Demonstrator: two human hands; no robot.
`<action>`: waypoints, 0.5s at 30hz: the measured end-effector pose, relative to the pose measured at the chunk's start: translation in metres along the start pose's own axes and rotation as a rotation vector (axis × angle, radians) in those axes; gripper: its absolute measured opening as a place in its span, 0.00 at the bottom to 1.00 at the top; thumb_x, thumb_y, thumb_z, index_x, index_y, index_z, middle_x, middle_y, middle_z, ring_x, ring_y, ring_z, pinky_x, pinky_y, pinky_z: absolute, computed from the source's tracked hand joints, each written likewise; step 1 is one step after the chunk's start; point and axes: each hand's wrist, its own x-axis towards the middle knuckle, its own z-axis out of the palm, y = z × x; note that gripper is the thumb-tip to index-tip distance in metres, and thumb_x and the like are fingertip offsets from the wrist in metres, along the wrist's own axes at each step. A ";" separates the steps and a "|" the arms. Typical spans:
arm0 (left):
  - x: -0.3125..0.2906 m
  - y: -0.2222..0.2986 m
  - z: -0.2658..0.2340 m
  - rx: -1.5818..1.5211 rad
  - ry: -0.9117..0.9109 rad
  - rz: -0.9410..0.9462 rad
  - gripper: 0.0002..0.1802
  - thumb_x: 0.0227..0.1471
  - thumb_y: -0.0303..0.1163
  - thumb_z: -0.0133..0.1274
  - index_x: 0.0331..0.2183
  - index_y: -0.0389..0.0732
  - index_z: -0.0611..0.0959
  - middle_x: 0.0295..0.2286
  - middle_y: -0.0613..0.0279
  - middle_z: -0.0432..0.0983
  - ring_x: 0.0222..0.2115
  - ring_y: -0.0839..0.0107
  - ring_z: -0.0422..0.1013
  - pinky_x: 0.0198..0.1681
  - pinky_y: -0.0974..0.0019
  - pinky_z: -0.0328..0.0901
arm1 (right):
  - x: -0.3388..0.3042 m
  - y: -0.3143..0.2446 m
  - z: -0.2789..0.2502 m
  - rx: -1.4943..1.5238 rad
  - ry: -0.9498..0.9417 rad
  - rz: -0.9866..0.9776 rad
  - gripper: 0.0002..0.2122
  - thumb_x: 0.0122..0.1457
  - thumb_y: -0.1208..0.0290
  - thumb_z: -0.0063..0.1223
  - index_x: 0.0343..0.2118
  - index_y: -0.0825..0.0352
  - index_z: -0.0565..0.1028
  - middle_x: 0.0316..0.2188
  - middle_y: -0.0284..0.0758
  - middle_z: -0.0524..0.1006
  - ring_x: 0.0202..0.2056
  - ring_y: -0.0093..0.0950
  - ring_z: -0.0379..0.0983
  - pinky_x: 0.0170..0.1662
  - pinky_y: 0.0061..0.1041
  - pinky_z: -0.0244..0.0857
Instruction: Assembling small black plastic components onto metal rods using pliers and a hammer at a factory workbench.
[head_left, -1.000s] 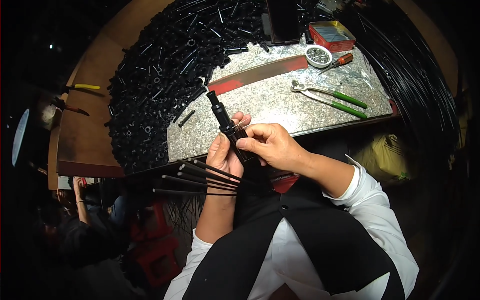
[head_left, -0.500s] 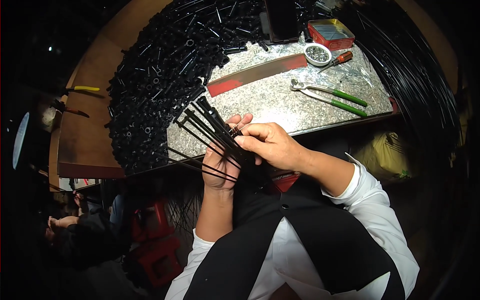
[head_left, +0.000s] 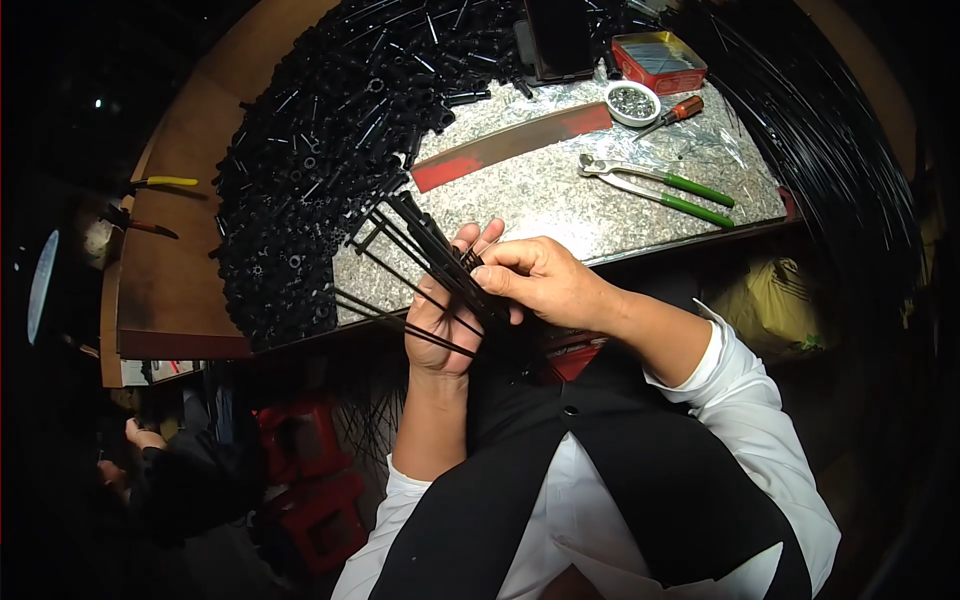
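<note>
A bundle of thin black rods (head_left: 405, 235), which look like umbrella ribs, fans out up and to the left above my lap. My left hand (head_left: 436, 325) is closed around it from below, fingertips showing behind the rods. A few rods stick out apart from the rest, across my left palm. My right hand (head_left: 545, 283) comes in from the right with thumb and forefinger pinched at the side of the bundle, where small dark rod ends crowd together. What lies between those fingertips is too small to make out.
A heap of black tubular parts (head_left: 290, 200) covers the bench's left side. On the speckled slab (head_left: 560, 220) lie a flat metal bar (head_left: 510, 148), green-handled pincers (head_left: 655, 187), a screwdriver (head_left: 672, 117), a white bowl (head_left: 632, 104) and a red tin (head_left: 660, 65). Long black rods (head_left: 830, 130) lie right.
My right fingers have shifted slightly and press closer to the bundle; the rods have turned a little in my left hand. Far left, another person's hand has moved.
</note>
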 end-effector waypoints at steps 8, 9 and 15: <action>-0.001 0.003 0.001 -0.188 0.020 -0.154 0.31 0.53 0.43 0.52 0.52 0.33 0.68 0.57 0.51 0.55 0.60 0.51 0.49 0.55 0.49 0.61 | -0.002 -0.004 -0.003 -0.065 -0.079 -0.005 0.14 0.61 0.63 0.48 0.25 0.68 0.75 0.16 0.27 0.70 0.16 0.16 0.68 0.20 0.16 0.60; -0.002 0.003 0.001 -0.188 0.022 -0.152 0.31 0.53 0.43 0.52 0.52 0.33 0.68 0.57 0.51 0.55 0.60 0.51 0.49 0.55 0.49 0.61 | -0.001 -0.004 -0.002 -0.065 -0.082 -0.004 0.14 0.61 0.63 0.48 0.25 0.68 0.75 0.16 0.27 0.70 0.16 0.16 0.68 0.20 0.16 0.60; -0.005 -0.003 -0.008 -0.104 0.043 -0.038 0.33 0.52 0.41 0.54 0.55 0.34 0.64 0.57 0.43 0.53 0.57 0.52 0.56 0.47 0.50 0.69 | 0.001 -0.003 -0.003 -0.014 -0.101 0.004 0.14 0.61 0.62 0.50 0.25 0.68 0.74 0.16 0.27 0.70 0.16 0.16 0.67 0.20 0.15 0.60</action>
